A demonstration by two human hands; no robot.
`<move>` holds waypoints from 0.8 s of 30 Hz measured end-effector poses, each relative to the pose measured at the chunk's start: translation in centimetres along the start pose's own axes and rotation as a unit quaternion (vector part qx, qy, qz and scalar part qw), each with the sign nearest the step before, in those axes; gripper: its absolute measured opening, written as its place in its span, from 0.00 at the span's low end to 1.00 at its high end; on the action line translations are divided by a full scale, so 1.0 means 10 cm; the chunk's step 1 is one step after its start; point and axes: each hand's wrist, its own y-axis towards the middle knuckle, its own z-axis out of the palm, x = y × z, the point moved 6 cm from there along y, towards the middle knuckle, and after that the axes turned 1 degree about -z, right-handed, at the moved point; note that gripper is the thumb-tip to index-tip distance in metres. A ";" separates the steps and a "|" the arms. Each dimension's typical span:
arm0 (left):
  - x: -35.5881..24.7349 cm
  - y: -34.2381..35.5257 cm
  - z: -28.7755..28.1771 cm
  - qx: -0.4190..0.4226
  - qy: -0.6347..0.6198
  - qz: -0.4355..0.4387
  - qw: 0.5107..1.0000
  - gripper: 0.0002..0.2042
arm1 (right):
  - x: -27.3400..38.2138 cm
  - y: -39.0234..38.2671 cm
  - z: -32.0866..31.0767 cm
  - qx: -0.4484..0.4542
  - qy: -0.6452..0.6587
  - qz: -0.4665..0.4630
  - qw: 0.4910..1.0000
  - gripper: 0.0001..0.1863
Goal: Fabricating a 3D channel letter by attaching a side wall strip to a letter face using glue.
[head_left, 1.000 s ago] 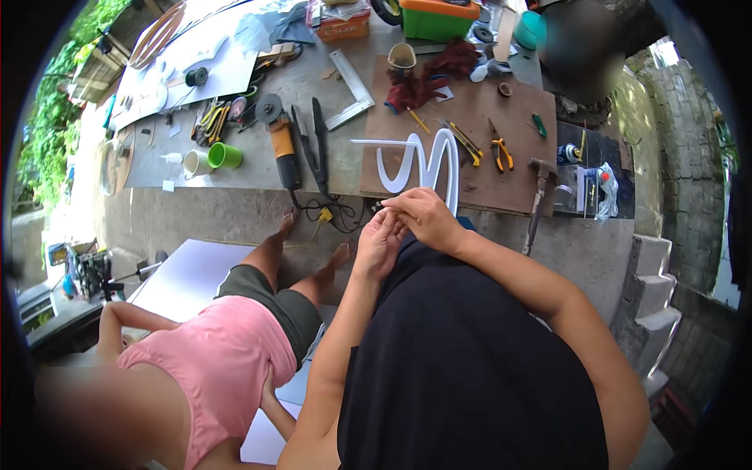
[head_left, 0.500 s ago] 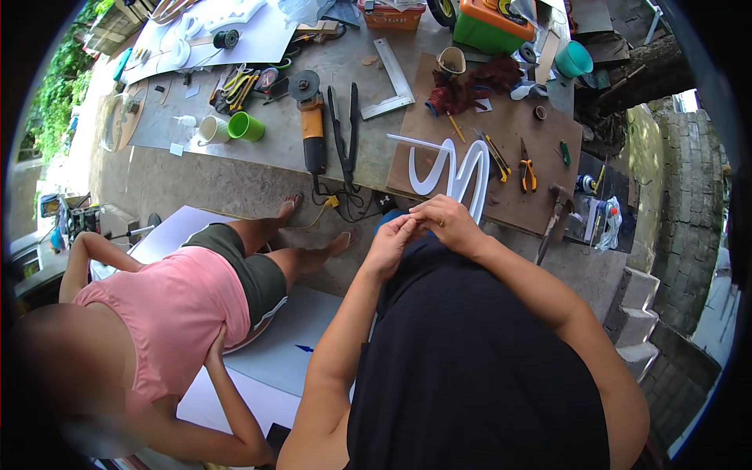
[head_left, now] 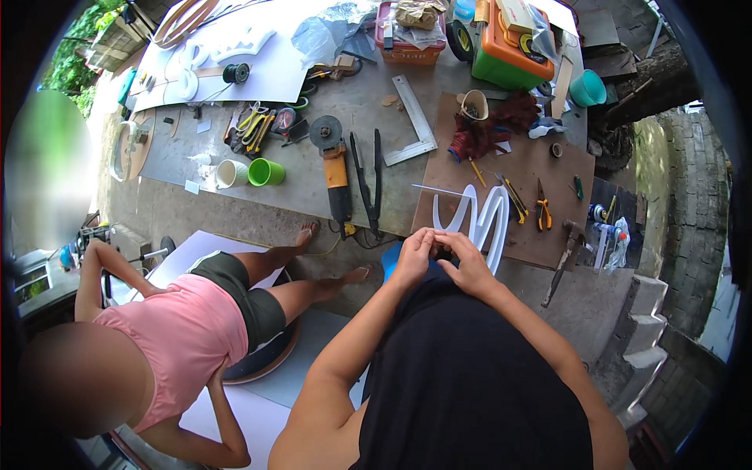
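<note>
My left hand (head_left: 416,257) and my right hand (head_left: 470,265) meet in front of my body at the near edge of the table. The left fingers are closed in a pinch. Curled fingers of the right hand touch the left fingertips, its thumb a little lower. Whatever they hold is too small or hidden to make out. Just beyond them a white curved letter-like piece (head_left: 492,215) stands on the brown board (head_left: 540,168). From its top left a thin white strip (head_left: 440,189) sticks out.
Right of the letter piece lie orange-handled pliers (head_left: 544,213), a yellow cutter (head_left: 517,205) and a hammer (head_left: 565,254). An angle grinder (head_left: 335,176), long black tongs-like tool (head_left: 366,184) and metal square (head_left: 413,117) lie leftward. A person in pink (head_left: 180,329) sits at my left.
My view has shifted, so the table appears lower and further right. My right hand has turned, with its thumb now lower and apart from its fingers. Both hands stay together.
</note>
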 end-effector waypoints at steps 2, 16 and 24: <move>-0.08 0.07 -0.17 -0.044 0.093 0.029 0.994 0.16 | -0.13 -0.01 -0.03 -0.044 0.032 0.086 0.995 0.21; 0.54 -0.25 -1.06 -0.182 0.301 -0.046 0.935 0.09 | -0.03 0.02 0.01 -0.004 -0.035 0.092 0.995 0.11; 1.23 -1.02 -1.46 -0.354 0.295 -0.087 0.883 0.10 | 0.05 -0.48 0.01 0.065 -0.119 0.022 0.990 0.10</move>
